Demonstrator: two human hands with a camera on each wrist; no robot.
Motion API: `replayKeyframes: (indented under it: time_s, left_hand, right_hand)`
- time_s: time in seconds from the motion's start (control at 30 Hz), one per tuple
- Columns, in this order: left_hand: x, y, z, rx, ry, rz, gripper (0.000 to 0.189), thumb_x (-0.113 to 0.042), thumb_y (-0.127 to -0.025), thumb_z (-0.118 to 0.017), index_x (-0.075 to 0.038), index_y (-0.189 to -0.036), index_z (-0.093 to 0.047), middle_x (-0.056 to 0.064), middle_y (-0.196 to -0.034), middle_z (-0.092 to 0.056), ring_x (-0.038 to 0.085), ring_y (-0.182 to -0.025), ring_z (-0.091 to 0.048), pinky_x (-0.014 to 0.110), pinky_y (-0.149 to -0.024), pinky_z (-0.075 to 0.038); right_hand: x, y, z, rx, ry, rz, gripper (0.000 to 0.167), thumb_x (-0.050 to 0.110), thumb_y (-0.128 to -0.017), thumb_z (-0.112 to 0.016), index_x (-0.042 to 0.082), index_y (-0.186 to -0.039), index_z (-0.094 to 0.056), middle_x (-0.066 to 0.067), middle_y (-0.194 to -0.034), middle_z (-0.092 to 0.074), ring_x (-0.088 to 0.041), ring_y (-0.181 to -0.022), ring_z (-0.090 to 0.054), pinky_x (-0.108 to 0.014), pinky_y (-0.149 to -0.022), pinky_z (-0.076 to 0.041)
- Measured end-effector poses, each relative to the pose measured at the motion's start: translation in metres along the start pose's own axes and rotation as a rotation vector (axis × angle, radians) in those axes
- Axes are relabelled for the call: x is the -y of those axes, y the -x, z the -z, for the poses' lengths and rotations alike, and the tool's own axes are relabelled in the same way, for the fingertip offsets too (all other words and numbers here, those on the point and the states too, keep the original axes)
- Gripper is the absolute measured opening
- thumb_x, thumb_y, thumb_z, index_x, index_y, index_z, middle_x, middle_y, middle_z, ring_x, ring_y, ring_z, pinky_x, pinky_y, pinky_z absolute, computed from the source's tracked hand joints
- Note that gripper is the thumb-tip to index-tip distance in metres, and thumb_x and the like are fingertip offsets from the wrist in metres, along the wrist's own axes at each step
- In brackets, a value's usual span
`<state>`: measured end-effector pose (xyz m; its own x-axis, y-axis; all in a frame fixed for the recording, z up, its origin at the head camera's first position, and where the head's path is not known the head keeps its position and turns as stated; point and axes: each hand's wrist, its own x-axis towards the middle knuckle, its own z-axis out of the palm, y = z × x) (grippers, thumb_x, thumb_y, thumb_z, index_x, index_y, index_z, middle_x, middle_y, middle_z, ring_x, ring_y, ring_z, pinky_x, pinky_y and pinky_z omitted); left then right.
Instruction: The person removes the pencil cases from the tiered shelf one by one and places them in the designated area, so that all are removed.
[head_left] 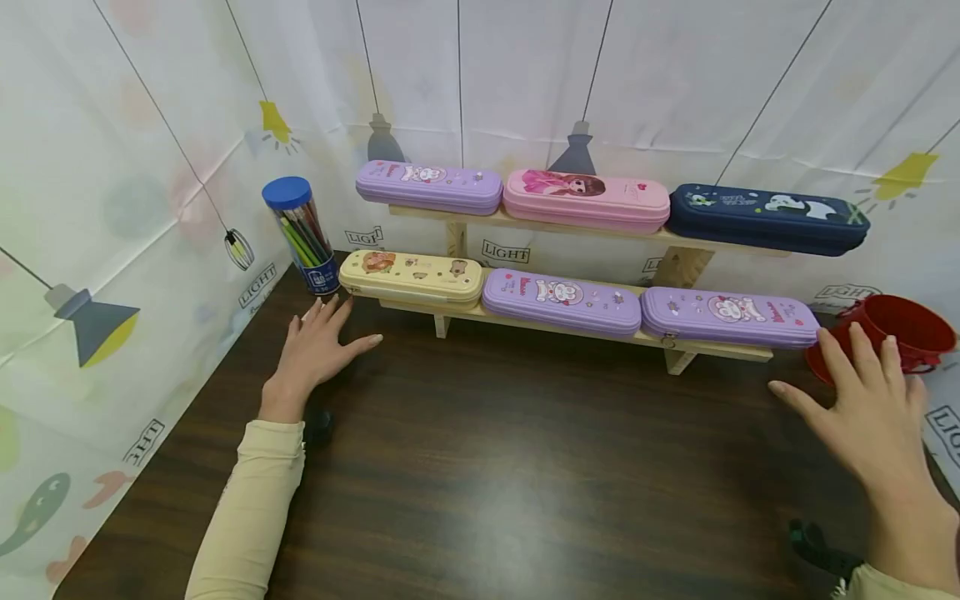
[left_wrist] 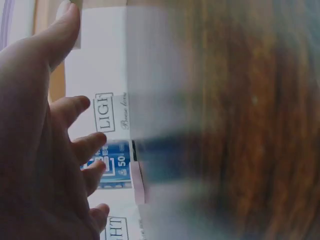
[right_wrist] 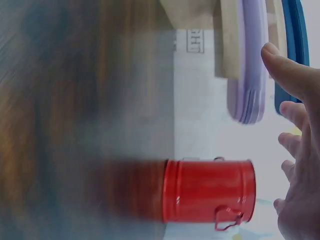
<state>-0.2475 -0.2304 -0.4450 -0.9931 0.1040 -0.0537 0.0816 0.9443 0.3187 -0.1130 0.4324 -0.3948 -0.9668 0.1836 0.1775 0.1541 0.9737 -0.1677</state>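
Note:
My left hand [head_left: 313, 354] is over the table's far left, fingers spread toward a clear tub of coloured pencils [head_left: 306, 237] with a blue lid. Just right of its fingertips is a yellow pencil case [head_left: 420, 277] on the lower shelf. In the left wrist view, a small pale pink block [left_wrist: 138, 184] lies by the tub's base. My right hand [head_left: 873, 417] hovers at the right, fingers apart, holding nothing. Its fingertips overlap the end of a purple pencil case [head_left: 727, 318] and a red metal bucket [right_wrist: 210, 192] in the head view.
A two-tier wooden shelf [head_left: 675, 267] stands at the back. Its upper tier bears purple [head_left: 431, 187], pink [head_left: 585, 202] and navy [head_left: 765, 218] pencil cases; another purple case [head_left: 562, 302] lies mid lower tier. A printed curtain [head_left: 187, 100] encloses the dark wooden table [head_left: 525, 467].

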Motion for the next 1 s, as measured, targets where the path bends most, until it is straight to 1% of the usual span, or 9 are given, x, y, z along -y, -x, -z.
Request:
replayKeyframes:
  time_s: [0.1,0.23,0.4,0.47,0.57,0.63,0.8,0.87,1.0]
  left_hand:
    - [-0.004,-0.002,0.000,0.017,0.045,-0.009,0.108,-0.089,-0.081,-0.037,-0.018,-0.160,-0.016,0.012,-0.168,-0.011,0.040,-0.154,-0.005,0.071,-0.122,-0.002]
    - [-0.010,-0.005,-0.001,0.033,0.110,-0.019,0.107,-0.088,-0.082,-0.038,-0.019,-0.160,-0.016,0.008,-0.168,-0.012,0.037,-0.155,-0.005,0.068,-0.124,-0.003]
    - [-0.016,-0.007,-0.002,0.055,0.176,-0.031,0.102,-0.085,-0.084,-0.039,-0.023,-0.161,-0.013,0.007,-0.168,-0.015,0.035,-0.156,-0.007,0.065,-0.126,-0.005]
    - [-0.018,-0.008,-0.003,0.061,0.210,-0.036,0.099,-0.084,-0.085,-0.040,-0.027,-0.161,-0.011,0.006,-0.168,-0.014,0.034,-0.156,-0.007,0.065,-0.126,-0.004]
    - [-0.021,-0.010,-0.006,0.069,0.268,-0.044,0.097,-0.083,-0.086,-0.041,-0.030,-0.160,-0.010,0.006,-0.168,-0.013,0.035,-0.155,-0.008,0.065,-0.126,-0.005]
    - [-0.023,-0.011,-0.008,0.081,0.308,-0.025,0.098,-0.084,-0.085,-0.042,-0.030,-0.160,-0.011,0.007,-0.168,-0.012,0.035,-0.155,-0.010,0.064,-0.126,-0.009]
    - [-0.027,-0.013,-0.010,0.130,0.416,0.024,0.106,-0.086,-0.082,-0.042,-0.023,-0.161,-0.010,0.008,-0.168,-0.014,0.035,-0.154,-0.015,0.062,-0.125,-0.019]
    - [-0.029,-0.013,-0.010,0.144,0.472,0.033,0.107,-0.086,-0.082,-0.043,-0.022,-0.161,-0.009,0.007,-0.168,-0.014,0.035,-0.154,-0.015,0.063,-0.124,-0.020]
    - [-0.034,-0.013,-0.012,0.145,0.589,0.053,0.105,-0.084,-0.083,-0.045,-0.024,-0.161,-0.010,0.006,-0.168,-0.013,0.034,-0.154,-0.015,0.063,-0.125,-0.020]
  right_hand:
    - [0.007,-0.005,0.002,-0.024,-0.022,0.040,0.098,0.062,-0.090,-0.056,0.012,-0.160,-0.008,-0.019,-0.165,0.010,-0.042,-0.151,0.020,-0.075,-0.116,0.015]
    - [0.019,-0.014,0.003,-0.042,-0.048,0.089,0.098,0.059,-0.088,-0.060,0.014,-0.160,-0.011,-0.020,-0.166,0.006,-0.041,-0.152,0.019,-0.073,-0.117,0.016]
    - [0.037,-0.024,0.005,-0.049,-0.087,0.143,0.096,0.054,-0.087,-0.065,0.015,-0.160,-0.016,-0.021,-0.166,-0.001,-0.042,-0.153,0.015,-0.072,-0.118,0.015]
    - [0.044,-0.026,0.005,-0.050,-0.104,0.166,0.095,0.052,-0.086,-0.067,0.015,-0.159,-0.019,-0.021,-0.166,-0.002,-0.042,-0.153,0.014,-0.071,-0.118,0.016]
    - [0.051,-0.029,0.004,-0.046,-0.113,0.197,0.094,0.051,-0.086,-0.067,0.016,-0.159,-0.021,-0.020,-0.167,-0.003,-0.042,-0.153,0.013,-0.071,-0.118,0.018]
    - [0.055,-0.031,0.003,-0.046,-0.112,0.216,0.092,0.051,-0.085,-0.067,0.017,-0.158,-0.023,-0.020,-0.167,-0.005,-0.042,-0.153,0.013,-0.071,-0.118,0.018]
    - [0.066,-0.037,0.000,-0.057,-0.111,0.275,0.089,0.048,-0.085,-0.069,0.019,-0.157,-0.028,-0.020,-0.166,-0.011,-0.044,-0.153,0.006,-0.072,-0.118,0.014]
    - [0.071,-0.040,-0.002,-0.056,-0.124,0.298,0.087,0.045,-0.084,-0.070,0.019,-0.157,-0.029,-0.020,-0.165,-0.014,-0.045,-0.153,0.003,-0.073,-0.118,0.013]
    - [0.082,-0.046,-0.005,-0.054,-0.149,0.341,0.085,0.041,-0.082,-0.074,0.019,-0.154,-0.035,-0.021,-0.163,-0.022,-0.044,-0.153,-0.001,-0.076,-0.117,0.011]
